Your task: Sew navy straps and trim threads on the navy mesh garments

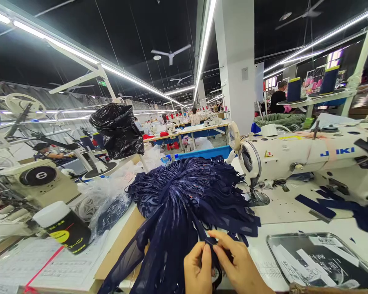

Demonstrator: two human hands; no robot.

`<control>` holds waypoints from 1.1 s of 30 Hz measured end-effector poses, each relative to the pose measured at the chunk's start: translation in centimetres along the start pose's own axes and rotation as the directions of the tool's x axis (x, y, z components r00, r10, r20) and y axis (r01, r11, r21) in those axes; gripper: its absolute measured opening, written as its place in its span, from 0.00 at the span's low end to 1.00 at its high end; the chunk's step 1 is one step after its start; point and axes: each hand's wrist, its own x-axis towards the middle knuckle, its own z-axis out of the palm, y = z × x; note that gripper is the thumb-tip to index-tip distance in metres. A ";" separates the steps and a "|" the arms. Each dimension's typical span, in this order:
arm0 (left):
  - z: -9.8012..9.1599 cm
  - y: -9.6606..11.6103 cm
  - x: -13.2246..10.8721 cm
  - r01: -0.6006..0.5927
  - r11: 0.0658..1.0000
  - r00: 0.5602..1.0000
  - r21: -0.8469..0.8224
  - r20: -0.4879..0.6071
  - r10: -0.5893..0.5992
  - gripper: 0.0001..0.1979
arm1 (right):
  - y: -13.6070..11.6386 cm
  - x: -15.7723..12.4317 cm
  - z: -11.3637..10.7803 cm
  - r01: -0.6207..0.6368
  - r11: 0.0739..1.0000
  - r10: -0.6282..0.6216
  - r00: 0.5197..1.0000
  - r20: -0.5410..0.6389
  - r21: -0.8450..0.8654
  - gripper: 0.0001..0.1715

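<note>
A large bundle of navy fabric strips (184, 183) is heaped in front of me, some of it sheer, with long ends hanging toward the front edge. At its near right side my left hand (198, 265) pinches a narrow navy strip (209, 241) between thumb and fingertips. Close beside it, my right hand (234, 261) grips the same strip with thumb and index finger. The two hands nearly touch. Part of the strip is hidden behind the fingers.
A white JUKI sewing machine (294, 153) stands to the right, navy cut pieces (315, 206) by its bed. Nearer lies a metal tray (272, 249) of paper labels. At left are a black-and-white container (69, 230), clear plastic wrap (110, 188) and another machine (43, 179).
</note>
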 end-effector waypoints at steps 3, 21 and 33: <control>-0.5 0.8 0.3 0.118 0.990 0.988 -0.080 0.107 -0.109 0.22 | 0.0 0.2 -0.4 -0.075 0.993 0.064 0.991 0.116 0.094 0.19; 0.4 0.3 0.1 -0.191 0.973 0.981 0.134 0.072 0.182 0.21 | -2.0 0.9 -1.1 -0.447 0.397 0.378 0.875 0.302 0.801 0.24; -2.4 0.7 1.5 -0.288 0.918 0.914 0.271 0.363 0.180 0.16 | -1.3 0.7 -1.8 -0.337 0.826 0.275 0.941 0.198 0.452 0.25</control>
